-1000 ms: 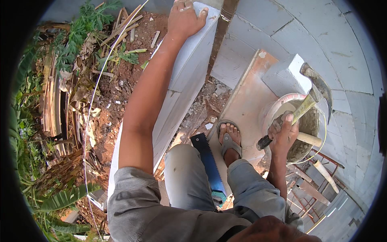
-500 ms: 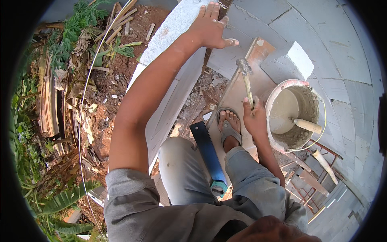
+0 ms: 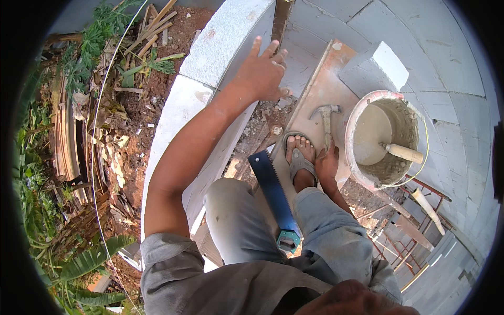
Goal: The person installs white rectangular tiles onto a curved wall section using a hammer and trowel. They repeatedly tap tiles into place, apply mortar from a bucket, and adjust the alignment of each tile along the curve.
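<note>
My left hand (image 3: 265, 71) is open with its fingers spread, beside the upper part of the pale block wall (image 3: 210, 52); it holds nothing. Down by my sandalled foot (image 3: 301, 157), my right hand (image 3: 327, 163) has its fingers on the handle end of a claw hammer (image 3: 326, 123). The hammer's head points away from me, low over the plank (image 3: 315, 86). Whether it rests on the wood I cannot tell. A handsaw (image 3: 274, 191) with a dark blue blade and teal handle lies between my legs.
Right of the plank stands a bucket (image 3: 362, 181) of grey mortar with a wooden-handled tool (image 3: 403, 153) in it. A cut pale block (image 3: 375, 68) is behind it. Metal scaffolding (image 3: 407, 236) shows at lower right. A thin string (image 3: 94, 152) runs along the left, over soil and plants.
My left hand has come off the top of the block and back toward me. My right hand has lowered the hammer toward the plank beside my foot.
</note>
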Tool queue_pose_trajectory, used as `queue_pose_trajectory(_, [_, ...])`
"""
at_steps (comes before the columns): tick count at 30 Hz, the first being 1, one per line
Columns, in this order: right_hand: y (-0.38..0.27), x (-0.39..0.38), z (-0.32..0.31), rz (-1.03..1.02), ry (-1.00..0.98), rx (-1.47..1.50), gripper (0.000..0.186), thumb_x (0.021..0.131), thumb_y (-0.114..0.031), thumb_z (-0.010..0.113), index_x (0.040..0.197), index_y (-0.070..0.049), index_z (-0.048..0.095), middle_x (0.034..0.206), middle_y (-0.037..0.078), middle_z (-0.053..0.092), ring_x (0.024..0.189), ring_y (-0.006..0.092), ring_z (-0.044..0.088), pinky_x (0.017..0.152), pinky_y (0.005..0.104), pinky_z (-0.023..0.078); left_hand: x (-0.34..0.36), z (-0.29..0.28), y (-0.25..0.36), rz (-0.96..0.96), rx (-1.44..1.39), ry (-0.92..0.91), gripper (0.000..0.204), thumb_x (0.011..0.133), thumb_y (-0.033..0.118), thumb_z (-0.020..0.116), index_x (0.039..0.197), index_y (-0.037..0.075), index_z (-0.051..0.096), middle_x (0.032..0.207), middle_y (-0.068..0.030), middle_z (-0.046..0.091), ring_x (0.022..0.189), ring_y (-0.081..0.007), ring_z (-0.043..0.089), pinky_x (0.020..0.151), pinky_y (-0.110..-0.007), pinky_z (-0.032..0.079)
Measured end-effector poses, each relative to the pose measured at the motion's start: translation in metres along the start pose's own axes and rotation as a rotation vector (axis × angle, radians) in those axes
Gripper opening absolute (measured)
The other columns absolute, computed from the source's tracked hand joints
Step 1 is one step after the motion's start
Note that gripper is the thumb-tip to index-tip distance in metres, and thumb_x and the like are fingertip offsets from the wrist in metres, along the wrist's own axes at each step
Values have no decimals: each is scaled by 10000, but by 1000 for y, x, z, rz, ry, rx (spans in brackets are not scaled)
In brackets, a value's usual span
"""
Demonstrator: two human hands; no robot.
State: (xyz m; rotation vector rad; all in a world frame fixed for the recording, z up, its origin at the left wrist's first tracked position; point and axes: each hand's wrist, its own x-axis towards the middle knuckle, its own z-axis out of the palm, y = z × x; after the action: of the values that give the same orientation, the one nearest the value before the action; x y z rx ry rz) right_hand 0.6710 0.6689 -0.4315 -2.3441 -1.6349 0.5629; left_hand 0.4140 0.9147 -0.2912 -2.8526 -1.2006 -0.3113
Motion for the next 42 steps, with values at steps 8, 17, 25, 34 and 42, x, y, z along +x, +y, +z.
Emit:
queue_pose_trajectory(8, [-24,-36,-36,-176,-170,-152,392,918,-153,569,1300,-65,567,1282,270,524,1204,415,496,1013,469,418,-42,-47,-44,-487,-223,506,603,839,569,661,1147,53,700,1288,-171,614,1213,-320,570,1068,-458,399])
queue_pose_trajectory(17, [-39,5,-259,-13,-338,508,340,1010,-291,558,1210,-26,631,892,55,662,780,107,611,765,294,497,-26,-42,-9,-314,-359,225,559,815,576,701,1135,119,724,1241,-93,663,1136,-300,640,982,-396,491])
queue_pose_trajectory(25, [49,78,-285,-304,-175,-949,410,891,-306,652,1232,-80,616,1207,125,623,1173,268,556,972,458,405,25,-1,-10,-202,94,106,649,925,619,515,1261,80,645,1429,-160,507,1347,-335,448,1180,-543,138])
queue_pose_trajectory(34, [-38,63,-321,-198,-580,-990,493,790,-151,713,1243,-59,545,1093,164,619,1053,342,619,878,485,493,-12,-7,226,-976,-1516,-305,454,932,376,631,1124,-35,608,969,-189,676,877,-290,658,811,-358,512])
queue_pose_trajectory(42, [-24,46,-308,214,-820,-733,615,931,-328,588,1415,-18,368,1080,285,660,1007,415,657,889,500,508,2,2,269,-1464,-1741,-171,267,891,243,675,922,-20,635,797,-194,654,723,-349,654,706,-404,498])
